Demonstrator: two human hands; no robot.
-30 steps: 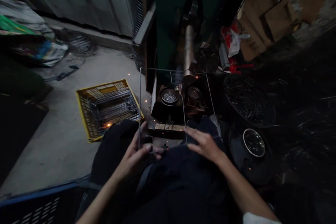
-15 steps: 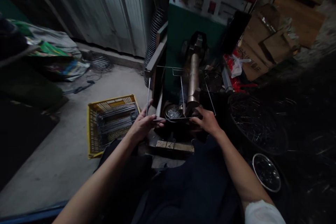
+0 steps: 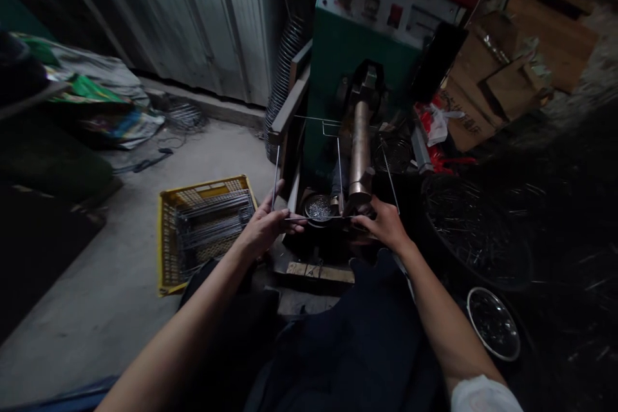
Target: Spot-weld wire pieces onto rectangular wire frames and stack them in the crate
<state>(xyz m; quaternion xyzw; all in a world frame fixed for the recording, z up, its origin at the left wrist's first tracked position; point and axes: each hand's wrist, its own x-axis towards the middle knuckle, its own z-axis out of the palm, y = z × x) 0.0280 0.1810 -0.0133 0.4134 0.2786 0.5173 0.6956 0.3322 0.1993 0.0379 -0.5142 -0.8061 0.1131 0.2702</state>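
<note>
A thin wire frame (image 3: 339, 167) with a middle bar spans the front of a green spot-welding machine (image 3: 321, 71). My left hand (image 3: 268, 222) grips its near left corner, thumb on the front wire. At the near right, my right hand (image 3: 383, 222) pinches the same front wire beside the machine's copper-coloured arm (image 3: 360, 148). The middle bar's near end meets the front wire close to the tip under that arm. Just behind the front wire stands a round dish (image 3: 318, 207) of small metal pieces. The right fingertips are partly hidden in shadow.
A yellow crate (image 3: 167, 241) with stacked wire frames stands on the floor at left. To the right are a wide dark tub (image 3: 470, 232) of wire pieces and a round bowl (image 3: 493, 324). Cardboard boxes (image 3: 470, 109) lie behind. A coiled hose (image 3: 284, 67) rises beside the machine.
The view has shifted slightly, so the machine sits a little further right. Both hands keep their hold on the wire frame, which stays almost in the same place at the machine.
</note>
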